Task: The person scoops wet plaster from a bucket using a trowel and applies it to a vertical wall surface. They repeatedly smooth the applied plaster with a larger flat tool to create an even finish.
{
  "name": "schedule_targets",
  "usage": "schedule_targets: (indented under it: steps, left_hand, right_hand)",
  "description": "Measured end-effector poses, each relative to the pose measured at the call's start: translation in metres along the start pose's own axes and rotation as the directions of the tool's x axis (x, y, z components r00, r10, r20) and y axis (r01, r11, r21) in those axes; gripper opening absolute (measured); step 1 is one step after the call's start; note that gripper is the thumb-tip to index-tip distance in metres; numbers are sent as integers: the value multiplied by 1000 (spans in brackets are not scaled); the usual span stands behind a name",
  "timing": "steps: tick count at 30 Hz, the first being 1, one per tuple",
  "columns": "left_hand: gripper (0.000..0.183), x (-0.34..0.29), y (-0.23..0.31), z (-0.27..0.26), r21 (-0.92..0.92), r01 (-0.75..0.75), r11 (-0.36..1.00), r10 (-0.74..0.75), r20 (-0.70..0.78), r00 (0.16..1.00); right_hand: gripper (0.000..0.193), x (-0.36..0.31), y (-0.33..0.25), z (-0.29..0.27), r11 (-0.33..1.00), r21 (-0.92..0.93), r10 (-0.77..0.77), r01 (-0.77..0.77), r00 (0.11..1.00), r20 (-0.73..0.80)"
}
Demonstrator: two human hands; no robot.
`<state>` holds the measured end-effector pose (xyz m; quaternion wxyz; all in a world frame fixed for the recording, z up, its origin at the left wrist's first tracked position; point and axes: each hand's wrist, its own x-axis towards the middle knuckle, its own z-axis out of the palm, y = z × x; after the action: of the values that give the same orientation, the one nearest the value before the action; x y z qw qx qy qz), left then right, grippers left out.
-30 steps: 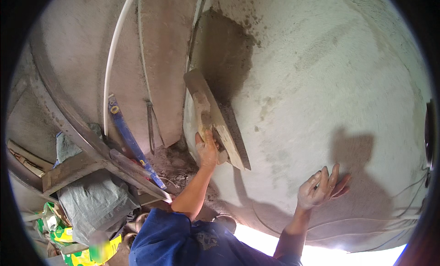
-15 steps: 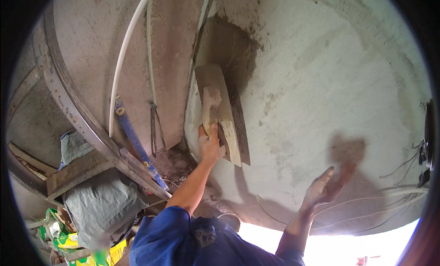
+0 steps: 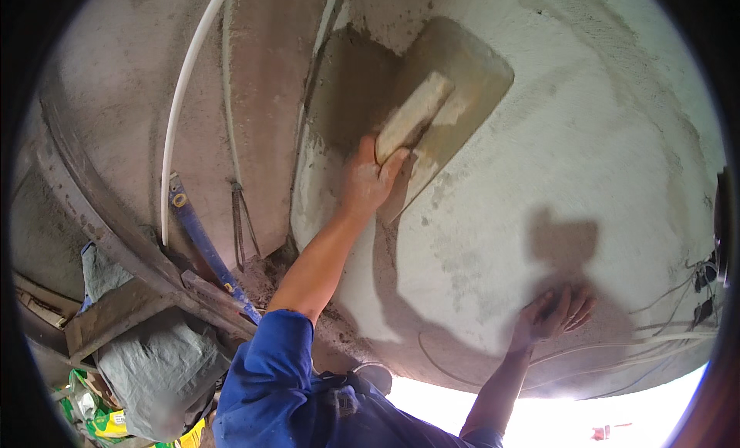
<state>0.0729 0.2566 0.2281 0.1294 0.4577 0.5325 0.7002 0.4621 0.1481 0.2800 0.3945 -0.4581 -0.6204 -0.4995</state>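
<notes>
My left hand (image 3: 368, 178) is closed round the wooden handle of a plastering trowel (image 3: 476, 82). The trowel's broad metal blade lies against or very near the pale wall (image 3: 493, 224), slanting up to the right; exact contact cannot be told. Left of the blade, a dark patch of wet plaster (image 3: 347, 93) covers the wall by the corner. Lower right, my right hand (image 3: 549, 315) is empty, its fingers apart and slightly bent. It is at the wall, next to its own shadow, and whether it touches is unclear.
A white pipe (image 3: 179, 109) curves down the left wall, with a blue spirit level (image 3: 208, 244) leaning beneath it. A rusty metal frame (image 3: 116, 240), a grey sheet (image 3: 158, 371) and green-yellow bags (image 3: 104, 421) stand lower left. Loose cables (image 3: 617, 341) run along the wall at lower right.
My left hand has swung the trowel up and to the right, and its blade now shows broadside. My right hand's fingers have curled somewhat near the wall. The view has shifted slightly.
</notes>
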Motion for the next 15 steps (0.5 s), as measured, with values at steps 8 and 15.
schedule_targets:
  steps: [8, 15]
  left_hand:
    - [51, -21, -67, 2, -165, 284, 944, -313, -191, 930]
    - [48, -104, -92, 28, -155, 314, 937, -335, -141, 931]
  right_hand:
    - [30, -5, 5, 5, 999, -36, -7, 6, 1000, -18]
    - [29, -4, 11, 13, 997, -4, -83, 83, 994, -77]
